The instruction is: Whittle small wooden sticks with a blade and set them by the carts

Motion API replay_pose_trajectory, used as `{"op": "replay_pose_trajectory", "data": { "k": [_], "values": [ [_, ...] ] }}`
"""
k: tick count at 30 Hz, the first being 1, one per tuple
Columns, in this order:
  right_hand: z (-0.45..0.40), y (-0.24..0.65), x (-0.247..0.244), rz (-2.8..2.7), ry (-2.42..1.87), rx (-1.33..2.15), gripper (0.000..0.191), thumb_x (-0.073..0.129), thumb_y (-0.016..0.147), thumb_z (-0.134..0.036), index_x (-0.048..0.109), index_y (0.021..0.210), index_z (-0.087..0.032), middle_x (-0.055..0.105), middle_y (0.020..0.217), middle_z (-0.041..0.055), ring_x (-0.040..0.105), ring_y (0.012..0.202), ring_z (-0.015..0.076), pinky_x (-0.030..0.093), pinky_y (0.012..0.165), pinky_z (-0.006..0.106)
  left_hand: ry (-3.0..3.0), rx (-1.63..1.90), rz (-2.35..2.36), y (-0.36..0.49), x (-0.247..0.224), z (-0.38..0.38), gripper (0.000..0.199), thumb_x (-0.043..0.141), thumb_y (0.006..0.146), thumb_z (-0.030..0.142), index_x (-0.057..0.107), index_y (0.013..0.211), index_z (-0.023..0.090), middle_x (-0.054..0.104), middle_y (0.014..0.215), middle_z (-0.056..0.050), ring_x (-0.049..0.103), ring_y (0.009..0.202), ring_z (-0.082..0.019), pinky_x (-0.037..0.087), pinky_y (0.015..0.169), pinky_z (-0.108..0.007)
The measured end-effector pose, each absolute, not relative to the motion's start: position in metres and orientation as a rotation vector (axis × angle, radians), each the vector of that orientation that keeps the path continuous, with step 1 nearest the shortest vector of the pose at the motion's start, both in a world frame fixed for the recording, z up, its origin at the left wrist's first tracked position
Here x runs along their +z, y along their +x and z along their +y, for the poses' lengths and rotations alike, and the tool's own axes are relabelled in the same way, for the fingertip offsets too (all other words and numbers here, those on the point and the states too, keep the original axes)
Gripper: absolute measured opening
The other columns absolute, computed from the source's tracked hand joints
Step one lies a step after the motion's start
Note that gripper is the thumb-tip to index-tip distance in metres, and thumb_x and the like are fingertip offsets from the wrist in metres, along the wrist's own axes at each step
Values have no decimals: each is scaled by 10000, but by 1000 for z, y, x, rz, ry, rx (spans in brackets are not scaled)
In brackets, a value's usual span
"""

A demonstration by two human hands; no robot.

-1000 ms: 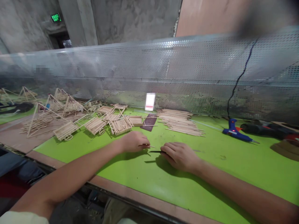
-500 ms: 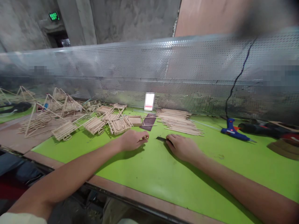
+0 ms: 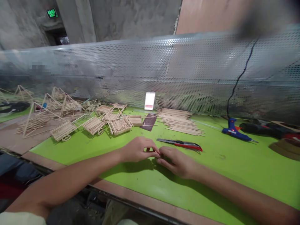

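My left hand (image 3: 140,149) and my right hand (image 3: 176,161) meet fingertip to fingertip a little above the green tabletop (image 3: 150,190). Thumb and fingers of the left are pinched together, and the right fingers close in against them. Whatever is between them is too small or hidden to make out. Just beyond my right hand lies a red and black utility knife (image 3: 181,143), its blade pointing left, touched by neither hand. Behind it a pile of thin wooden sticks (image 3: 179,120) rests beside a dark sandpaper sheet (image 3: 149,122).
Small wooden carts (image 3: 119,125) cluster at the back left, with triangular stick frames (image 3: 34,120) farther left. A blue glue gun (image 3: 236,131) lies on the right, its black cord (image 3: 241,75) running up. A perforated metal screen (image 3: 131,75) borders the back. Brown tape (image 3: 284,151) sits far right.
My right hand has let go of the utility knife, now lying on the table, and moved nearer to me. My left hand has shifted slightly right and nearer, and the fingertips now meet.
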State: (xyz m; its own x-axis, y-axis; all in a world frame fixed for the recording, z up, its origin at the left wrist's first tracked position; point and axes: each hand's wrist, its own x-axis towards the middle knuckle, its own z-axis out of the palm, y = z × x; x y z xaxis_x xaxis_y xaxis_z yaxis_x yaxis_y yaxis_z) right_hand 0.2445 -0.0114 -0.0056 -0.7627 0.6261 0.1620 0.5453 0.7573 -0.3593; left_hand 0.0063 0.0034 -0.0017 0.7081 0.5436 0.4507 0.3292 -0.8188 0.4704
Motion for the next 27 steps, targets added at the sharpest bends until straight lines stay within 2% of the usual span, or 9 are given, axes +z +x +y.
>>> {"op": "replay_pose_trajectory", "data": {
  "k": [4,8,11,16,19,23,27],
  "values": [
    [-10,247,-9,-2648,-858,525,506,275,1098,-553,593,926,-200,669,819,57,580,682,182,432,629,300,2641,876,661,6,-2,1,254,653,1017,421,780,1005,201,791,905,-28,705,829,-160,476,812,-285],
    [-8,247,-7,-2609,-937,440,531,215,1107,-544,526,831,-213,604,730,30,518,614,168,386,595,298,2826,845,726,4,-2,6,332,567,1060,429,754,954,177,790,886,-42,702,792,-169,442,779,-310],
    [-5,248,-6,-2611,-1025,396,488,246,1107,-491,515,807,-216,604,717,29,522,609,172,379,589,300,2857,758,791,4,-3,8,331,526,1073,395,741,961,169,790,893,-43,694,767,-169,440,774,-316],
    [2,251,-9,-2595,-1087,353,351,362,1086,-415,594,918,-211,681,800,39,589,667,184,374,599,290,2895,657,783,4,-6,9,263,555,1042,350,735,947,183,778,852,-24,675,718,-161,421,721,-310],
    [5,253,-12,-2690,-1048,280,362,389,1086,-402,596,856,-215,665,745,30,572,631,175,349,580,287,2945,606,780,3,-9,12,234,596,1017,330,740,901,187,766,810,-17,666,683,-156,423,705,-316],
    [7,255,-14,-2801,-948,145,375,412,1088,-403,619,843,-210,681,770,40,587,659,179,351,599,300,2961,589,753,2,-10,12,156,645,990,277,777,951,205,799,913,-16,715,761,-163,462,715,-316],
    [6,254,-14,-2847,-931,109,374,411,1091,-390,640,862,-203,697,801,44,604,675,178,365,613,307,2931,561,616,3,-9,9,204,610,1013,255,787,1100,201,808,1071,-31,746,907,-187,534,777,-312]
  ]
}}
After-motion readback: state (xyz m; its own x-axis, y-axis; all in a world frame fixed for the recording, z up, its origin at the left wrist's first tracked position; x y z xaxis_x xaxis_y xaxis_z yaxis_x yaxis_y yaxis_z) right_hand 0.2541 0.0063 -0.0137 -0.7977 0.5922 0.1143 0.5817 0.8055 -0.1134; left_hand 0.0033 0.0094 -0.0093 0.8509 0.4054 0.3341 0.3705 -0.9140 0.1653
